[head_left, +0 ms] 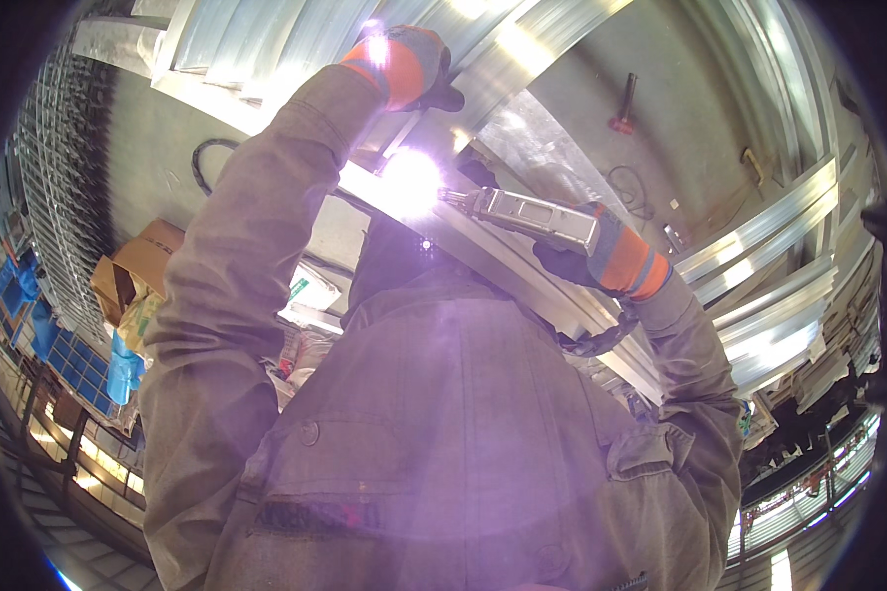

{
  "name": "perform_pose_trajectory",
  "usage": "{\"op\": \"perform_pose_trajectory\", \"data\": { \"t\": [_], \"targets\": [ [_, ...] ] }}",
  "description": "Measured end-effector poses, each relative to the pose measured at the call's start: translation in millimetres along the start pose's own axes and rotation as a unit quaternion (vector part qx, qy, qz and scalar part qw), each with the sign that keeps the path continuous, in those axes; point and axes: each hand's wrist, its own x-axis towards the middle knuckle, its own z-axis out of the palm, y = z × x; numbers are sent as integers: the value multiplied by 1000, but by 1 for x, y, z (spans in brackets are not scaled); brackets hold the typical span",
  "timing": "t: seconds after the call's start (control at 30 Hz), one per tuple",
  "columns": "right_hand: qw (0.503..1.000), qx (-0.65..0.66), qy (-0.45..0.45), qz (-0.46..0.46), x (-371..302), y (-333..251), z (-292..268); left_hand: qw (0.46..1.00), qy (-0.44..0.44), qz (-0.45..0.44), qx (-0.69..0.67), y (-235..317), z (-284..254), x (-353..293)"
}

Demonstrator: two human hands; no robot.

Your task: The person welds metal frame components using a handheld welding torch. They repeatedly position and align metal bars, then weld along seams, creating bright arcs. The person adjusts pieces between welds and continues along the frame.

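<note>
My right hand point(611, 251), in a grey and orange glove, grips a silver handheld welding gun point(537, 215). The gun's nozzle points left at a glaring white-violet light on a long pale metal beam point(493, 254) that runs diagonally in front of my chest. Beyond that glare, my left hand point(409, 69), gloved alike, is closed with its fingers curled downward. A narrow metal bar point(396, 133) shows just below the left glove. What the left fingers hold is hidden, and the glare covers the spot where bar and beam come together.
Long shiny metal profiles point(266, 44) lie at the far left, with more profiles point(769, 266) at the right. A red-headed hammer point(623, 118) and a black cable point(202, 163) rest on the grey floor. A cardboard box point(133, 266) stands left, near dark wire racks point(64, 177).
</note>
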Motion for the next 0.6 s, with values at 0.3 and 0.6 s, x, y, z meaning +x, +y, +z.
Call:
{"op": "perform_pose_trajectory", "data": {
  "t": [0.3,0.6],
  "targets": [
    [995,-90,-4,-45,-12,2,-3,994,97,21,-53,-5,15,-6],
    [976,-179,5,-125,4,-17,13,994,79,-13,-73,-7,18,-5]
  ]
}}
